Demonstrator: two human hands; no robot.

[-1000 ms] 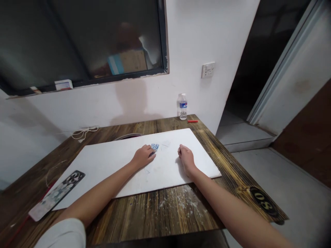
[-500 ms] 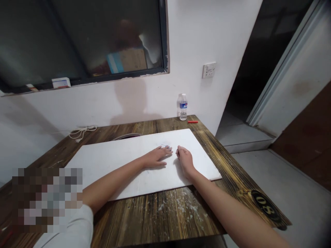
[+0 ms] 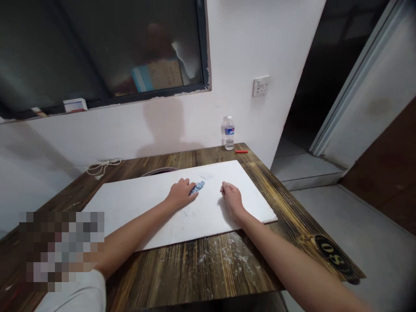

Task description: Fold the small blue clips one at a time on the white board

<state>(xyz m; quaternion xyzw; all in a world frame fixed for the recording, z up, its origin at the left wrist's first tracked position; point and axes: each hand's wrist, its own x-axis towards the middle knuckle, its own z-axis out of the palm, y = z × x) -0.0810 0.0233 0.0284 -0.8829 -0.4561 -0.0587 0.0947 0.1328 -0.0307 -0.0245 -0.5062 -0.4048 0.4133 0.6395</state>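
Observation:
A white board [image 3: 224, 216] lies on the dark wooden table [image 3: 182, 277]. Near the board's middle is a small blue and white patterned object [image 3: 197, 187], partly covered by my left hand [image 3: 182, 192]. The fingers of that hand are bent around its left end, with the thumb and a fingertip touching it. To the right, my right hand [image 3: 232, 197] rests on its side on the board, its fingers curled and pinched together; anything between them is too small to make out. Short dark marks show on the board just above the blue object.
A water bottle [image 3: 229, 133] and a red pen-like stick [image 3: 241, 151] are at the table's back right corner. A white cable [image 3: 103, 168] lies at the back left. Behind the board a round rim [image 3: 159, 171] shows. A blurred patch covers the lower left.
My left hand has drawn back to the left and its spread fingers have bent. The blue patterned object, mostly hidden under it before, now shows. My right hand has barely moved.

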